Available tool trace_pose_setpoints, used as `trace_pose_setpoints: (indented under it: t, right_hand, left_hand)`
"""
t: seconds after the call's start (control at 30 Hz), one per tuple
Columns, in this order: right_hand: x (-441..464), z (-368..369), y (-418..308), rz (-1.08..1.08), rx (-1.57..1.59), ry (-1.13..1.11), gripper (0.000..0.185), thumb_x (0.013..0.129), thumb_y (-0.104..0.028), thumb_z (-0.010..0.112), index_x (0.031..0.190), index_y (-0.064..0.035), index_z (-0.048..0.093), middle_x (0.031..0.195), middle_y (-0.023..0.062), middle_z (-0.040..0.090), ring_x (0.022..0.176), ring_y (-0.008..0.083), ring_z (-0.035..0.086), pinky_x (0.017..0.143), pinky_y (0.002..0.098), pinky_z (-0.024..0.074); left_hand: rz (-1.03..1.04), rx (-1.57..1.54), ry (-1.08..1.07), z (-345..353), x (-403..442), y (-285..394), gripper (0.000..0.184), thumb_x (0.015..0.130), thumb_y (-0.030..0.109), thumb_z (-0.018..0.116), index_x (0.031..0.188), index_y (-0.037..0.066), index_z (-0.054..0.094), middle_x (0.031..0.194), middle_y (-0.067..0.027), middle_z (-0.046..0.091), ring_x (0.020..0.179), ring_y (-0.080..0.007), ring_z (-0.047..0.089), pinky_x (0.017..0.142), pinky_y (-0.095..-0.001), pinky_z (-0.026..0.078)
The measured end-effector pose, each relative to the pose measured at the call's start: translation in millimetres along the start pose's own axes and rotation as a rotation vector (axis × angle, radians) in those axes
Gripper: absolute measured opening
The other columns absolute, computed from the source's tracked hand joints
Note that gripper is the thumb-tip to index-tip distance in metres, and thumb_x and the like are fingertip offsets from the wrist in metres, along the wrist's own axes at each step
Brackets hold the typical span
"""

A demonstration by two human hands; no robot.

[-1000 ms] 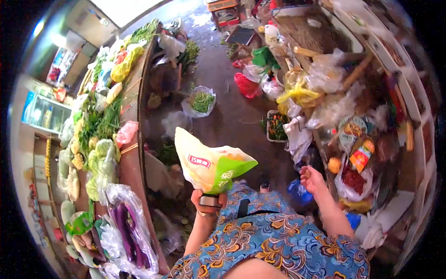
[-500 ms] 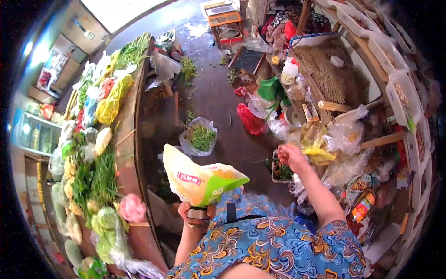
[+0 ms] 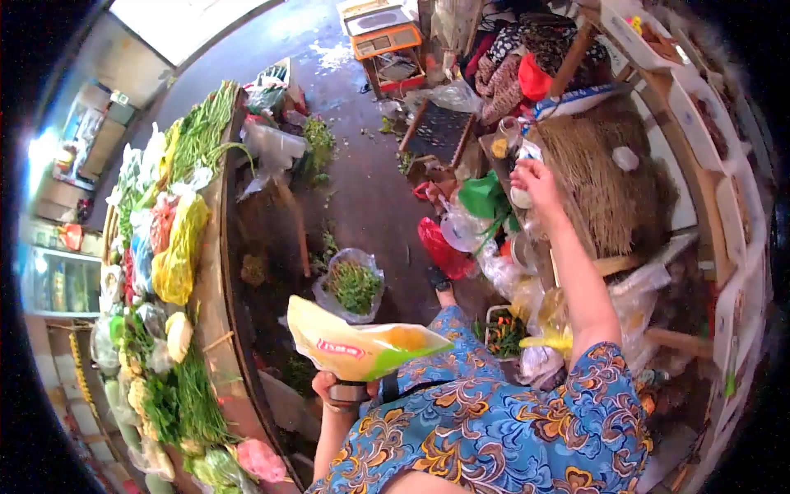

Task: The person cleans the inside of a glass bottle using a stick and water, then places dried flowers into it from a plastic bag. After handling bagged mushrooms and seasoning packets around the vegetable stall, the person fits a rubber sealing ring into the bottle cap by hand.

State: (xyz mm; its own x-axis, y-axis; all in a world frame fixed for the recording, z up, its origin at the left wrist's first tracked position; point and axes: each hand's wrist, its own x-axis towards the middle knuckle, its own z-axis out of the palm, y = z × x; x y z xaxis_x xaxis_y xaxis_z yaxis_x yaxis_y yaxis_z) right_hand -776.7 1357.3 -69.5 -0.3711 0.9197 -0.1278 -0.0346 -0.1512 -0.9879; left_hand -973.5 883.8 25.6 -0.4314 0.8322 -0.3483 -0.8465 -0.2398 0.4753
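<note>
My left hand point(image 3: 327, 390), low and near my body, is closed around the lower end of a yellow and green printed pouch point(image 3: 337, 339) with a red label. A dark, short cylinder point(image 3: 349, 392) sits between my thumb and fingers beneath the pouch; what it is I cannot tell. Out over the cluttered bench on the right, my right hand point(image 3: 538, 188) has its fingers curled round a white bottle point(image 3: 521, 198). White parts show above and below the fingers, and the rest is hidden. A small glass jar point(image 3: 502, 145) stands just beyond that hand.
Vegetables and a yellow bag point(image 3: 183, 251) cover the long table point(image 3: 220, 288) at left. On the floor lie a clear bag of greens point(image 3: 354, 284), a red bag point(image 3: 443, 249) and a small basket of peppers point(image 3: 504, 332). A straw mat point(image 3: 592, 177) and white trays point(image 3: 704, 111) line the right.
My right hand has moved forward from above the small basket to the white bottle and closed on it. The pouch in my left hand has tipped lower. The view has shifted.
</note>
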Motion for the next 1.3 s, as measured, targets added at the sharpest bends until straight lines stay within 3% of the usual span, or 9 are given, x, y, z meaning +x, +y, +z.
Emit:
trace_pose_setpoints:
  t: [0.17, 0.33, 0.57, 0.77, 0.97, 1.03, 1.13, 1.17, 1.3]
  right_hand:
    - [112.8, -15.2, 5.0, -0.165, -0.482, 0.096, 0.022, 0.088, -0.011, 0.054, 0.108, -0.0018, 0.057, 0.093, 0.0071, 0.059, 0.084, 0.0158, 0.059, 0.064, 0.0271, 0.0529]
    - [175.1, -26.1, 16.1, -0.457, -0.895, 0.085, 0.027, 0.077, -0.003, 0.058, 0.104, -0.0035, 0.058, 0.104, 0.0189, 0.057, 0.093, 0.0352, 0.056, 0.085, 0.0403, 0.0443]
    - [175.0, -19.7, 16.9, -0.394, -1.089, 0.104, 0.030, 0.080, -0.004, 0.057, 0.109, -0.0037, 0.056, 0.101, 0.0162, 0.058, 0.098, 0.0322, 0.055, 0.084, 0.0404, 0.0451]
    - [119.7, 8.5, -30.0, -0.238, -0.709, 0.157, 0.027, 0.085, -0.008, 0.057, 0.113, -0.0048, 0.057, 0.099, 0.0108, 0.060, 0.090, 0.0218, 0.058, 0.079, 0.0326, 0.0475]
    - [11.8, 65.6, -48.7, 0.225, -0.213, -0.479, 0.046, 0.080, -0.012, 0.067, 0.123, -0.0072, 0.053, 0.116, 0.0061, 0.058, 0.105, 0.0169, 0.056, 0.092, 0.0297, 0.0440]
    - [-28.2, 92.3, -82.5, 0.068, -0.363, -0.686, 0.068, 0.074, -0.014, 0.074, 0.135, -0.0099, 0.043, 0.130, 0.0085, 0.050, 0.121, 0.0202, 0.045, 0.103, 0.0323, 0.0355]
    - [-82.3, 123.5, -110.8, 0.201, -0.051, -0.745, 0.103, 0.062, -0.022, 0.084, 0.144, -0.0069, 0.023, 0.145, 0.0082, 0.032, 0.133, 0.0196, 0.030, 0.110, 0.0349, 0.0232]
    - [-95.9, 131.3, -107.0, 0.191, -0.045, -0.735, 0.103, 0.062, -0.022, 0.084, 0.144, -0.0069, 0.023, 0.145, 0.0082, 0.032, 0.133, 0.0196, 0.030, 0.110, 0.0349, 0.0232]
    - [-142.6, 155.6, -96.8, -0.100, 0.178, -0.600, 0.097, 0.062, -0.019, 0.085, 0.140, -0.0042, 0.031, 0.140, 0.0085, 0.040, 0.128, 0.0195, 0.037, 0.108, 0.0381, 0.0293]
  left_hand:
    - [-0.022, -0.007, 0.044, 43.1, 72.2, 3.0, 0.075, 0.063, 0.032, 0.065, 0.127, 0.002, 0.041, 0.110, -0.0251, 0.056, 0.063, -0.0363, 0.061, 0.043, -0.0415, 0.051]
    - [-0.045, -0.107, 0.047, 53.5, 115.9, 3.5, 0.074, 0.064, 0.031, 0.065, 0.128, 0.003, 0.041, 0.114, -0.0256, 0.055, 0.073, -0.0389, 0.062, 0.047, -0.0443, 0.052]
    - [-0.075, -0.052, 0.124, 56.4, 146.9, 8.9, 0.076, 0.064, 0.031, 0.064, 0.130, 0.004, 0.039, 0.112, -0.0255, 0.055, 0.068, -0.0399, 0.061, 0.046, -0.0456, 0.052]
    - [-0.084, 0.200, 0.263, 77.7, 170.3, 19.9, 0.079, 0.061, 0.032, 0.062, 0.130, 0.004, 0.036, 0.101, -0.0243, 0.058, 0.058, -0.0384, 0.060, 0.042, -0.0445, 0.051]
    - [-0.158, 0.132, 0.065, 60.2, 179.3, 22.3, 0.072, 0.065, 0.035, 0.060, 0.126, 0.001, 0.039, 0.098, -0.0220, 0.059, 0.050, -0.0357, 0.058, 0.039, -0.0415, 0.047]
    - [-0.279, 0.112, 0.022, 42.6, 181.9, 21.0, 0.070, 0.066, 0.041, 0.058, 0.122, 0.001, 0.044, 0.089, -0.0188, 0.061, 0.053, -0.0334, 0.058, 0.040, -0.0402, 0.045]
    - [-0.409, 0.211, -0.193, 38.5, 185.8, 37.8, 0.071, 0.068, 0.043, 0.058, 0.123, 0.001, 0.043, 0.096, -0.0183, 0.060, 0.060, -0.0282, 0.059, 0.045, -0.0375, 0.050]
    - [-0.355, 0.248, -0.073, 49.6, 178.9, 38.8, 0.068, 0.069, 0.043, 0.057, 0.119, -0.001, 0.046, 0.089, -0.0182, 0.061, 0.060, -0.0284, 0.058, 0.046, -0.0369, 0.049]
    - [-0.537, 0.346, -0.248, 36.3, 171.4, 48.3, 0.063, 0.073, 0.047, 0.053, 0.113, -0.002, 0.051, 0.085, -0.0180, 0.061, 0.060, -0.0275, 0.058, 0.049, -0.0374, 0.049]
